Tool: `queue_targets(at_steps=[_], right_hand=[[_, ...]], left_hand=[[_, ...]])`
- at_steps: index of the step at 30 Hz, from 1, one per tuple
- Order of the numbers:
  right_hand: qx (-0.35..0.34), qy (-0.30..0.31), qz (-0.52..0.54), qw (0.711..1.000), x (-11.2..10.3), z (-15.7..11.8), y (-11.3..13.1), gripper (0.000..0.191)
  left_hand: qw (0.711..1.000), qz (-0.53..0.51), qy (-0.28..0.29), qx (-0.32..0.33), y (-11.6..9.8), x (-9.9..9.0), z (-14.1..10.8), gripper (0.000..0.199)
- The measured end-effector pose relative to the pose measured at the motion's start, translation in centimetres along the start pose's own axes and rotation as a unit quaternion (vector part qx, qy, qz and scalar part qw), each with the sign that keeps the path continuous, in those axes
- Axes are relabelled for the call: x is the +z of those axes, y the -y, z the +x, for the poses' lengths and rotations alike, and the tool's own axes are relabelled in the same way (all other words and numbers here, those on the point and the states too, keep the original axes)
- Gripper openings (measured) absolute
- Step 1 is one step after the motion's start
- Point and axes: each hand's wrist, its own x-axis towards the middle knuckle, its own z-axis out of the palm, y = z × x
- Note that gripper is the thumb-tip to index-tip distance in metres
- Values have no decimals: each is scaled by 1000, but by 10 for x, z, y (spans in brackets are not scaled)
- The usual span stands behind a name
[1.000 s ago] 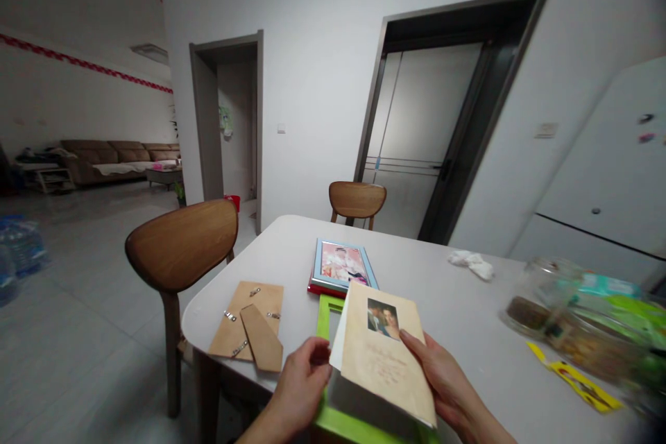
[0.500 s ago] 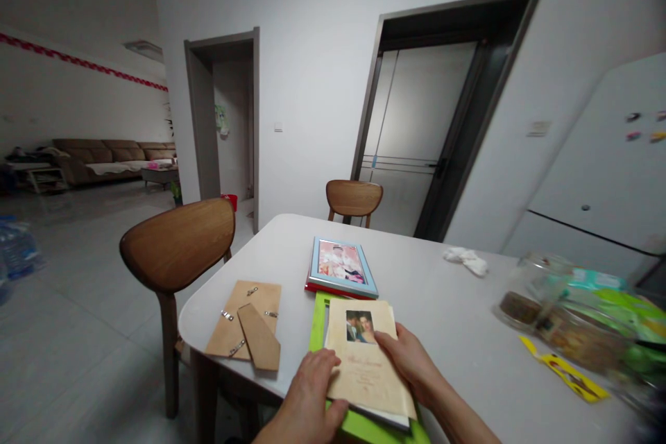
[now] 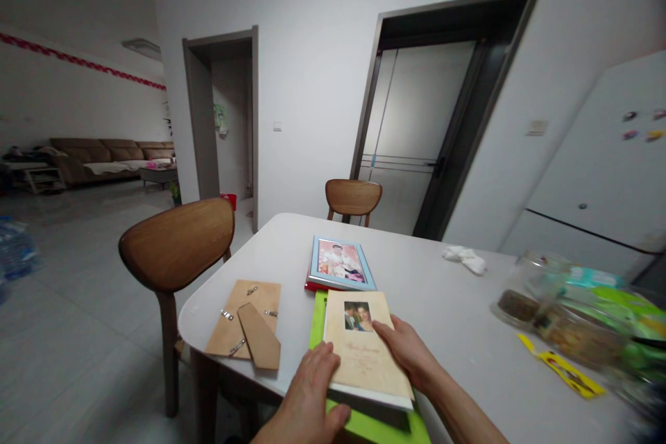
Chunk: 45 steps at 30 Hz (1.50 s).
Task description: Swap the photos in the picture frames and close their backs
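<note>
A cream printed sheet (image 3: 359,361) with a small photo of two people lies over the green picture frame (image 3: 318,322). White layers show under its near edge, and a dark strip of the frame's inside shows below that. My right hand (image 3: 408,354) pinches the sheet's right edge, thumb on top; the fingers beneath are hidden. My left hand (image 3: 312,392) curls over the frame's left rail, fingertips touching the sheet's left edge and thumb by the frame's near end. Left of it, a brown backing board (image 3: 244,322) lies with its stand and metal clips facing up.
Beyond the green frame, a light-blue framed picture (image 3: 340,263) lies on a red one. Crumpled white tissue (image 3: 465,259), glass jars (image 3: 520,302) and a yellow packet (image 3: 569,371) are on the white table (image 3: 416,257). Wooden chairs (image 3: 180,246) stand at its left and far sides.
The sheet has slid a little away from me over the green frame, baring more of the frame's near end. My right hand moved slightly with it; my left hand stayed nearly still.
</note>
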Motion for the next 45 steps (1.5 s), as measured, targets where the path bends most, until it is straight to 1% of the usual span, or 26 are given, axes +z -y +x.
queue_targets(at_steps=[2, 4, 6, 10, 15, 18, 21, 24, 28, 33, 35, 38, 40, 42, 45], right_hand=[[4, 2, -1, 1000, 1, -1, 1, 25], [1, 5, -26, 1000, 2, 0, -1, 25], [-15, -7, -59, 998, 2, 3, -5, 26], [-50, -47, -119, 991, 1, 10, -13, 29], [-78, -63, -229, 968, -1, 12, -14, 27], [-97, -88, -318, 939, -3, 11, -11, 26], [-111, -116, -415, 896, -7, 9, -7, 27], [-100, -127, -495, 853, -9, 5, -7, 32], [-85, -149, -571, 803, -7, 0, -11, 41], [-93, -158, -630, 755, -5, -4, -14, 37], [-115, -160, -655, 729, -3, -6, -15, 36], [-192, -152, -679, 692, 5, -9, -19, 38], [-227, -132, -681, 684, 11, -10, -22, 38], [-232, -108, -684, 684, 15, -9, -26, 36], [-230, -88, -684, 686, 15, -7, -30, 35]], left_hand=[[1000, -1, -6, 12, 2, 1, 0, 66], [1000, 4, -6, 24, 4, 1, -1, 68], [1000, 16, 4, 27, 4, 1, -1, 68], [999, 41, 31, 8, -1, -2, -1, 64], [997, 47, 60, -13, -11, -9, -2, 57], [995, 54, 79, -25, -18, -15, -1, 53], [994, 57, 88, -30, -23, -18, 0, 48], [994, 67, 85, -23, -22, -17, 1, 43], [993, 94, 69, -11, -17, -11, 1, 37], [990, 121, 66, -4, -18, -9, 0, 30], [990, 128, 66, -3, -18, -9, -1, 29], [989, 134, 62, 5, -16, -9, -1, 27], [989, 136, 59, 10, -16, -8, -1, 25], [989, 135, 58, 15, -15, -8, -1, 26], [988, 132, 73, 27, -14, -12, -6, 36]])
